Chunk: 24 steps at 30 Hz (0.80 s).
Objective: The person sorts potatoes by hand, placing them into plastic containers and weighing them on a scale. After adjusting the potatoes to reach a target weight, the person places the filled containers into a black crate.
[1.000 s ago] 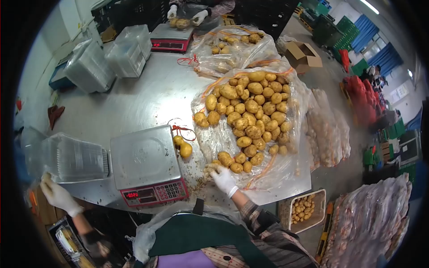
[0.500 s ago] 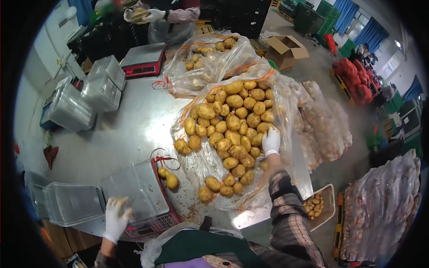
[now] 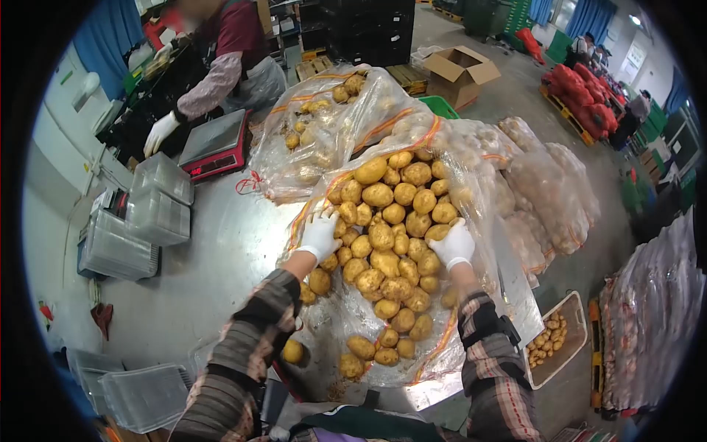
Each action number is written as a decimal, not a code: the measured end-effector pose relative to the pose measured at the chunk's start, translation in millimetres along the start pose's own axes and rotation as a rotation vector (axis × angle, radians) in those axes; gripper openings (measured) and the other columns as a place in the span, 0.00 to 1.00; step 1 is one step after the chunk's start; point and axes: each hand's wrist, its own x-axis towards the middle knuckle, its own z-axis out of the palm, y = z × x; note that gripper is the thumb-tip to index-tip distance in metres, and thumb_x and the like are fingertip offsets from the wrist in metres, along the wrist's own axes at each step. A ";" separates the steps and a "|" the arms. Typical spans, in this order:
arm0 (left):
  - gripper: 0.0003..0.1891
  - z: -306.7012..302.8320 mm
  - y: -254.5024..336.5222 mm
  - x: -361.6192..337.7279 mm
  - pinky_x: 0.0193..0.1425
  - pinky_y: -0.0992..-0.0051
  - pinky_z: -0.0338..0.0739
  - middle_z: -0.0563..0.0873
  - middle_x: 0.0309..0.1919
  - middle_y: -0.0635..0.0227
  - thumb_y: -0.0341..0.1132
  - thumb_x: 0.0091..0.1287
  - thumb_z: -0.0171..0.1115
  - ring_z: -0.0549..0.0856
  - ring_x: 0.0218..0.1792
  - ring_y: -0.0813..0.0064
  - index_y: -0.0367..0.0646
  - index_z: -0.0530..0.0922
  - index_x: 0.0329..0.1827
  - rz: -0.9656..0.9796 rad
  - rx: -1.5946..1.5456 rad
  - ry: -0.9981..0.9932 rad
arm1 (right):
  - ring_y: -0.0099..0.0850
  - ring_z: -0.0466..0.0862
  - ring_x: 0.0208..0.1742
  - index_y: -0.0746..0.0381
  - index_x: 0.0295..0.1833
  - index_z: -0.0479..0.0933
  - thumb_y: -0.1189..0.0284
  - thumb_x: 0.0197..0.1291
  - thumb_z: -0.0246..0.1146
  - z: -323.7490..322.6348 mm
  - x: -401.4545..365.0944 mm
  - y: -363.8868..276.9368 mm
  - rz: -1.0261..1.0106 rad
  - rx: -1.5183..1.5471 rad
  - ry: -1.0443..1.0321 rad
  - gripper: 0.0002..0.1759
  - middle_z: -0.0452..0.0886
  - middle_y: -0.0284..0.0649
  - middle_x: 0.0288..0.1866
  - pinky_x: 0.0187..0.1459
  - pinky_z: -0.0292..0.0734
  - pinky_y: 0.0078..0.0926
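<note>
A heap of potatoes (image 3: 383, 236) lies in an opened clear plastic bag (image 3: 324, 339) with orange stripes on the metal table. My left hand (image 3: 320, 234), in a white glove, is at the heap's left edge, its fingers curled round a potato that is partly hidden. Across the heap, my right hand (image 3: 452, 246), also gloved in white, has its fingers closed on a potato (image 3: 437, 232) at the right edge. Several loose potatoes lie nearer me on the bag. One potato (image 3: 292, 351) sits apart, beside my left forearm.
Clear plastic boxes (image 3: 158, 217) stand at the left, and more tubs (image 3: 143, 398) at the lower left. A red scale (image 3: 215, 147) is near a co-worker's gloved hand (image 3: 160, 133). Another potato bag (image 3: 324, 136) lies behind the heap. A crate (image 3: 578, 346) stands below right.
My left hand has moved from above the near scale to the heap's left edge. My right hand has stayed at the right edge. A co-worker has come further into view.
</note>
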 end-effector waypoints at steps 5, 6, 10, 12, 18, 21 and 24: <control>0.31 7.6 -1.1 2.0 0.61 0.53 0.71 0.73 0.61 0.54 0.41 0.56 0.70 0.71 0.63 0.52 0.47 0.70 0.63 -0.150 -0.303 0.020 | 0.47 0.83 0.50 0.66 0.52 0.69 0.49 0.42 0.74 -4.4 5.4 9.5 -0.028 0.004 -0.169 0.40 0.81 0.54 0.48 0.50 0.78 0.39; 0.29 3.0 -4.5 -1.1 0.60 0.54 0.72 0.73 0.61 0.54 0.41 0.58 0.69 0.73 0.62 0.52 0.48 0.70 0.63 -0.182 -0.573 0.089 | 0.47 0.83 0.50 0.66 0.51 0.69 0.50 0.42 0.74 -7.9 7.0 6.8 0.000 0.024 -0.202 0.39 0.81 0.55 0.47 0.51 0.78 0.39; 0.13 -54.2 14.2 -51.9 0.55 0.58 0.79 0.79 0.54 0.57 0.42 0.71 0.54 0.81 0.52 0.60 0.49 0.74 0.54 -0.483 -1.722 0.075 | 0.48 0.83 0.51 0.67 0.55 0.68 0.51 0.43 0.75 -16.8 -6.7 6.1 -0.071 0.309 -0.105 0.41 0.83 0.56 0.46 0.52 0.77 0.39; 0.12 -72.4 20.0 -86.5 0.52 0.58 0.81 0.80 0.54 0.56 0.43 0.73 0.50 0.82 0.52 0.58 0.48 0.75 0.51 -0.610 -2.168 -0.017 | 0.45 0.83 0.51 0.65 0.60 0.67 0.52 0.50 0.71 -32.9 -32.3 -5.2 -0.134 0.579 -0.048 0.39 0.82 0.53 0.48 0.52 0.77 0.37; 0.17 -91.8 28.7 -189.0 0.55 0.67 0.80 0.81 0.47 0.57 0.44 0.74 0.49 0.81 0.51 0.67 0.44 0.74 0.56 -0.468 -2.390 -0.195 | 0.39 0.80 0.36 0.59 0.59 0.69 0.49 0.66 0.55 -56.1 -143.8 -57.4 0.340 2.084 -1.067 0.27 0.80 0.49 0.46 0.39 0.78 0.34; 0.22 -121.4 57.6 -227.7 0.57 0.73 0.77 0.80 0.50 0.58 0.40 0.71 0.55 0.79 0.52 0.72 0.43 0.70 0.65 -0.393 -1.597 -0.106 | 0.35 0.78 0.30 0.54 0.64 0.65 0.45 0.68 0.50 -63.8 -201.7 -76.0 0.286 1.842 -1.274 0.29 0.79 0.47 0.40 0.35 0.77 0.30; 0.36 -152.2 78.6 -260.6 0.65 0.74 0.69 0.70 0.64 0.60 0.34 0.64 0.63 0.73 0.62 0.74 0.44 0.58 0.75 -0.186 -1.352 -0.095 | 0.27 0.75 0.23 0.60 0.58 0.72 0.39 0.68 0.43 -42.0 -240.6 -87.2 0.324 1.584 -1.450 0.35 0.79 0.39 0.32 0.23 0.75 0.25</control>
